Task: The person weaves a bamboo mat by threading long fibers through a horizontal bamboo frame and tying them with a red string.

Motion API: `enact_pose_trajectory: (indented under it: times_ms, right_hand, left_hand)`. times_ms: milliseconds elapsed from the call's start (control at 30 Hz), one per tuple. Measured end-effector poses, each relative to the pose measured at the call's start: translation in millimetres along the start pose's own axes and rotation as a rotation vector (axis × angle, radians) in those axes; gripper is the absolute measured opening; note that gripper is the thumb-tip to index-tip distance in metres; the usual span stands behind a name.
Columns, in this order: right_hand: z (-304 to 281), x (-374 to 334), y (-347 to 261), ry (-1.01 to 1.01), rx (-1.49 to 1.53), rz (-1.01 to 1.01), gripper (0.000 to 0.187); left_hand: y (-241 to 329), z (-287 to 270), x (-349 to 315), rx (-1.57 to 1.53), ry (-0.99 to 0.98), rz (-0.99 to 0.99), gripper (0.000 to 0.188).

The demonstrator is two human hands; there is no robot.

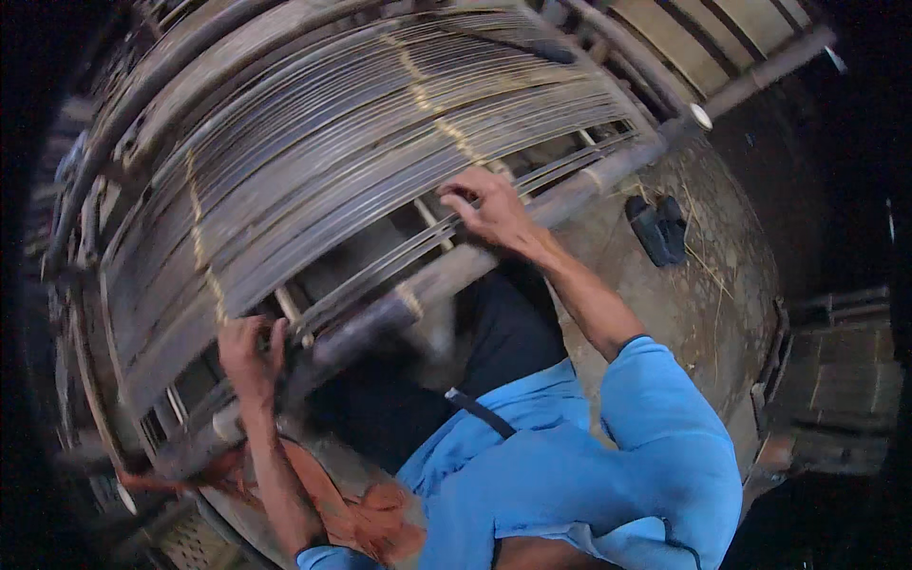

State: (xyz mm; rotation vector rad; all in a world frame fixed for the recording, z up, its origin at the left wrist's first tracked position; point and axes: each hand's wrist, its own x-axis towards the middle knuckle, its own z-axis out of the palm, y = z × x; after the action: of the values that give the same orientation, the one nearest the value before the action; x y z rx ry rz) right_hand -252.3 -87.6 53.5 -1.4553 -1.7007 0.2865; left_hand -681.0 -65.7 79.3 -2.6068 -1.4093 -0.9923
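Note:
A wide mat of thin split strips, perhaps bamboo, lies across a pole frame in front of me. Two yellowish braided cords cross it: a left cord and a right cord. At the near end of the left cord, my left hand has curled fingers, its thumb raised beside them. My right hand is closed by the near end of the right cord, thumb bent toward the index finger. Whatever either hand grips is too blurred and hidden to make out. Several loose strips run between the hands, along the near pole.
A thick round pole spans the near side of the frame, over my dark-clothed legs. Dark sandals lie on the earthen floor at right. Orange cloth is by my left forearm. More poles stand at the far side.

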Motion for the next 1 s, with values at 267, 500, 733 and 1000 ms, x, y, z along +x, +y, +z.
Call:
enact_pose_trajectory:
  times_ms: [267, 500, 733, 1000]
  right_hand:
    - [-85.2, -8.3, 150.7, 0.184, -0.401, 0.096, 0.040]
    - [-111.1, 10.5, 180.7, 0.245, -0.508, 0.222, 0.052]
    - [-105.9, 19.9, 174.7, 0.304, -0.445, 0.155, 0.041]
    - [-131.5, 36.1, 123.7, 0.457, -0.519, -0.006, 0.030]
  left_hand:
    - [41.1, 109.0, 78.4, 0.020, -0.307, 0.257, 0.035]
    - [-4.1, 118.1, 70.4, 0.257, -0.213, 0.564, 0.032]
    - [-34.7, 81.2, 47.6, 0.298, -0.286, 0.432, 0.046]
    - [-64.5, 33.8, 18.2, 0.265, -0.281, 0.329, 0.042]
